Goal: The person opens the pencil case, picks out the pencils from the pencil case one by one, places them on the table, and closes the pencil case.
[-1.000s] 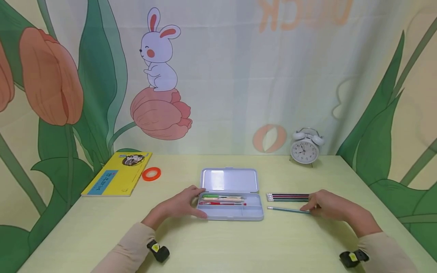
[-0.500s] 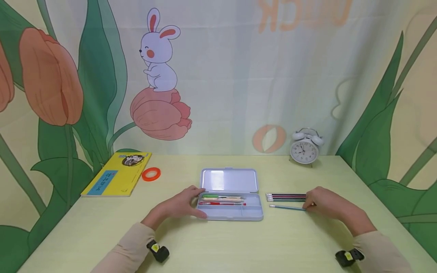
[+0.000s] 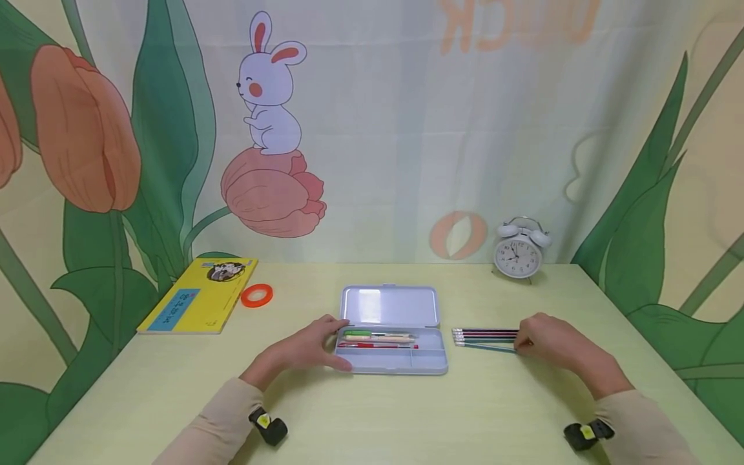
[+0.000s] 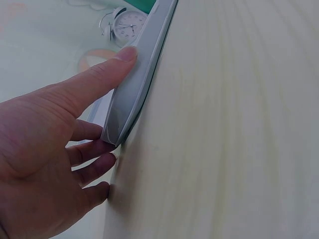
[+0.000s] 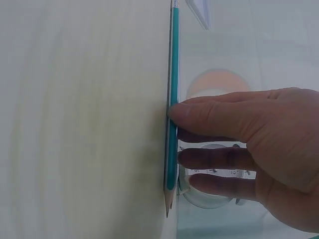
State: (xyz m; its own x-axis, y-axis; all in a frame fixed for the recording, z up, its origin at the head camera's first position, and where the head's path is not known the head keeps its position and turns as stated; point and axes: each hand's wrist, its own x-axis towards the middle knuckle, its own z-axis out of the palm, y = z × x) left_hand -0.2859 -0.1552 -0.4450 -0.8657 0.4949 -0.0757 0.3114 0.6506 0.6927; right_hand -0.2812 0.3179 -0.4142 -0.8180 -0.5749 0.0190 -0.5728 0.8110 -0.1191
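A pale lilac pencil case (image 3: 430, 365) lies with its lid up in mid-table; a green pen, a pale pen and a red pen (image 3: 378, 345) lie in its back compartment. My left hand (image 3: 308, 345) holds the case's left end, thumb against the front side (image 4: 130, 84) and fingers around the end. To the right, my right hand (image 3: 546, 339) pinches a teal pencil (image 3: 485, 347) between thumb and fingers, its sharpened tip (image 5: 168, 204) showing in the right wrist view. Just behind it several striped pencils (image 3: 482, 334) lie side by side, their far ends hidden by the hand.
A yellow book (image 3: 197, 297) lies at the table's back left, with an orange-red tape roll (image 3: 257, 295) beside it. A white twin-bell alarm clock (image 3: 517, 255) stands at the back right, before a printed curtain (image 3: 378, 161).
My right hand has shifted left and back with the teal pencil, bringing it from apart to close against the row of pencils. The left hand and case have stayed put.
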